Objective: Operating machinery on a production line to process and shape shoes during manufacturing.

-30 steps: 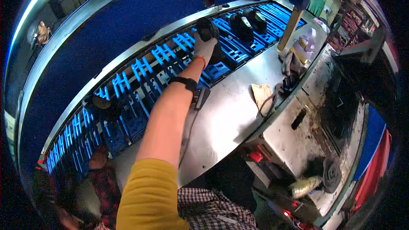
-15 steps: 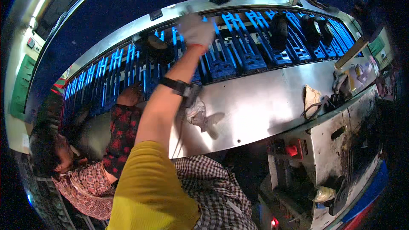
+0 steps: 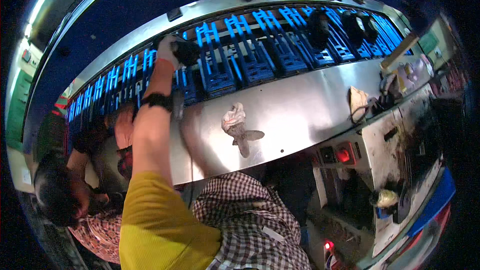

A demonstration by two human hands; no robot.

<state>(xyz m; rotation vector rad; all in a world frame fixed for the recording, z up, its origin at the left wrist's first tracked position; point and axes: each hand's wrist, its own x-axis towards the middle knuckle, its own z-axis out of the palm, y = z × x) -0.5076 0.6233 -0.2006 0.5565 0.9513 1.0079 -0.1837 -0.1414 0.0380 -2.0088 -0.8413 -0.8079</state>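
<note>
My left hand [image 3: 168, 51], in a pale glove with a reddish cuff, reaches over the far side of a long conveyor rack [image 3: 217, 82] lit blue. It is closed against a dark, rounded shoe-like piece [image 3: 187, 53] on the rack; its fingertips are partly hidden. A black band [image 3: 157, 101] circles my left wrist. Further right along the rack stand several more dark shoe-like pieces [image 3: 318, 28]. My right hand is out of view.
A co-worker's hand [image 3: 124, 127] is at the rack's near edge, left of my forearm. On the metal ledge [image 3: 300, 102] lies a crumpled pale glove or cloth [image 3: 236, 120]. A soiled machine cabinet [image 3: 382, 145] with a red switch [image 3: 343, 155] stands at right.
My left hand has moved left along the rack, from bare slats to the dark shoe-like piece. The view has shifted somewhat. The co-worker's head and hand have also moved.
</note>
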